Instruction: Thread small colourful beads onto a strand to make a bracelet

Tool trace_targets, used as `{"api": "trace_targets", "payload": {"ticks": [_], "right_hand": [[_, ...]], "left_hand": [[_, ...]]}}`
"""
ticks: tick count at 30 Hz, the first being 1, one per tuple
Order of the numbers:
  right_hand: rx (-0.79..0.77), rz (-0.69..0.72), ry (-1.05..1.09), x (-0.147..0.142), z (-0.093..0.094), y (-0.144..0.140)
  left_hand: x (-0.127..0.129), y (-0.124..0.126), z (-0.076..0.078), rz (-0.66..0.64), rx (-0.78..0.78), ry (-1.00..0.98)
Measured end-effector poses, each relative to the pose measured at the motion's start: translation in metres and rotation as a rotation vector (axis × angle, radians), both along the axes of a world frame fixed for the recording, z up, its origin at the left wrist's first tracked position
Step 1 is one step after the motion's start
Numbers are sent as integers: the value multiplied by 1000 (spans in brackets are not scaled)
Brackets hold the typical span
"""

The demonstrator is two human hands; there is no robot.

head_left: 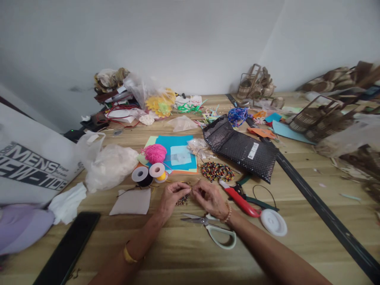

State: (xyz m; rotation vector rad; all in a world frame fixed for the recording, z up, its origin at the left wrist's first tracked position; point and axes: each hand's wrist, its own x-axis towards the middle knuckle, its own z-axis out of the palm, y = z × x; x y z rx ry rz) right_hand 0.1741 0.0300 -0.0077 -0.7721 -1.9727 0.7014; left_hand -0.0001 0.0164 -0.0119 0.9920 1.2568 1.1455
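Observation:
My left hand (pixel 173 196) and my right hand (pixel 210 198) meet over the middle of the table, thumbs and forefingers pinched close together. What they pinch is too small to make out. Under and between them lies a small pile of dark brown beads (pixel 182 200), partly covered by my fingers. Scissors with pale handles (pixel 219 233) rest just below my right hand, blades pointing left. Beyond the hands is a coil of multicoloured beads (pixel 218 171). A spool of black cord (pixel 141 176) and a spool of yellow cord (pixel 158 172) stand left of it.
A red-handled knife (pixel 242 201), green-handled pliers (pixel 242 190) and a white round lid (pixel 273 222) are at the right. A black bubble mailer (pixel 242 148), pink yarn (pixel 154 153) and blue sheets (pixel 190 142) lie behind. A phone (pixel 69 247) sits front left.

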Motion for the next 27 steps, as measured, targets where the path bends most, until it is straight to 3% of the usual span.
{"api": "trace_targets", "payload": {"ticks": [11,21,27], "right_hand": [[-138,-44,-13,2,1,0],[-262,-120,111,1,1,2],[-294,-131,144,2,-2,4]], "left_hand": [[-1,1,12,-18,42,107],[3,-1,21,-42,264,317],[2,0,22,-17,236,318]]}}
